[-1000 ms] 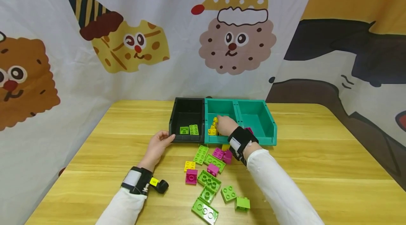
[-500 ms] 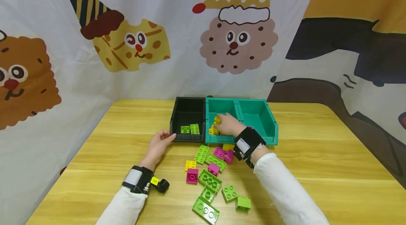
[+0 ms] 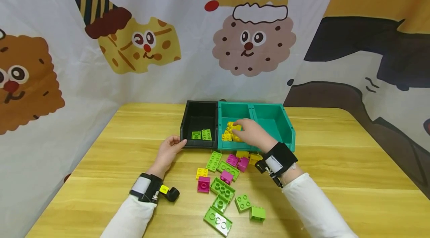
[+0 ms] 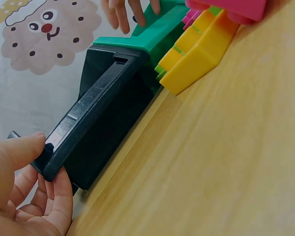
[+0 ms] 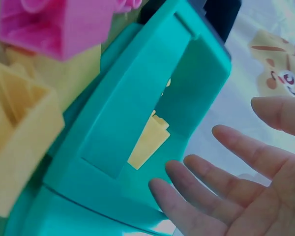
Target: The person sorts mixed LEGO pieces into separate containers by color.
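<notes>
My left hand [image 3: 167, 153] grips the front left corner of the black bin [image 3: 198, 144], thumb over the rim and fingers curled beneath it in the left wrist view. Two green building bricks [image 3: 206, 134] lie in that bin. Above the middle, teal bin [image 3: 231, 146] hovers my right hand [image 3: 254, 132], fingers spread and holding nothing in the right wrist view. Several yellow bricks [image 3: 226, 137] sit together in this bin, partly hidden by the fingers. The right teal bin [image 3: 289, 133] is partly covered by my right hand and wrist.
In front of the bins, loose green bricks [image 3: 222, 189], magenta bricks [image 3: 203, 184] and yellow bricks [image 3: 202, 172] are scattered on the wooden table [image 3: 336, 178]. A printed cloth [image 3: 195, 81] hangs behind the table. Both wrists wear black straps with cameras.
My right hand has let go of a yellow brick among the others in the middle bin, opened its fingers and drawn right. The left hand keeps its grip on the black bin.
</notes>
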Demonstrator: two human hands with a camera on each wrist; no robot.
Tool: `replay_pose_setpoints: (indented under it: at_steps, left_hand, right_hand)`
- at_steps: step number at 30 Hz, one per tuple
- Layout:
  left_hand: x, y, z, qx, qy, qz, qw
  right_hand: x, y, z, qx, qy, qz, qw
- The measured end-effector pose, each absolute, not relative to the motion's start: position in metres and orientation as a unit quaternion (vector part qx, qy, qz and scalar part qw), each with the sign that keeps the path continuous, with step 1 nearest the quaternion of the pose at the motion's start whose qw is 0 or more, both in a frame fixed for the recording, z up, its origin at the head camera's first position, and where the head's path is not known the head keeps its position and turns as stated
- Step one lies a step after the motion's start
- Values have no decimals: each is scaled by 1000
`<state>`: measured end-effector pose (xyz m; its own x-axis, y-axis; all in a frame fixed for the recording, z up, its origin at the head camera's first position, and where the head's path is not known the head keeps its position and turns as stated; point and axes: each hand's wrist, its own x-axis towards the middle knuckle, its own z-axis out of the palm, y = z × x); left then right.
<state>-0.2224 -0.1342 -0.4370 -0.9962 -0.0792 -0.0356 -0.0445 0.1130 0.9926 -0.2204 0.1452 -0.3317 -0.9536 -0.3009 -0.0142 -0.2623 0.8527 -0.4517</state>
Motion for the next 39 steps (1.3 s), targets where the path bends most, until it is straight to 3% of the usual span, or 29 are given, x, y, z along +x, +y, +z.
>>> replay_pose_setpoints:
  at_steps: [7,22,39]
  left_hand:
    - [-217,-135,-437,3,-733,-679,41]
    - [-220,-134,-433,43,-746,-665,9]
    - [-212,-131,-422,37,-750,-660,5]
  right_hand:
    - [-200,153,-336,-173,951,-256,30]
    - [-158,177,-352,-177,929,-323,20]
    - [-140,196,-357,-178,933,-311,16]
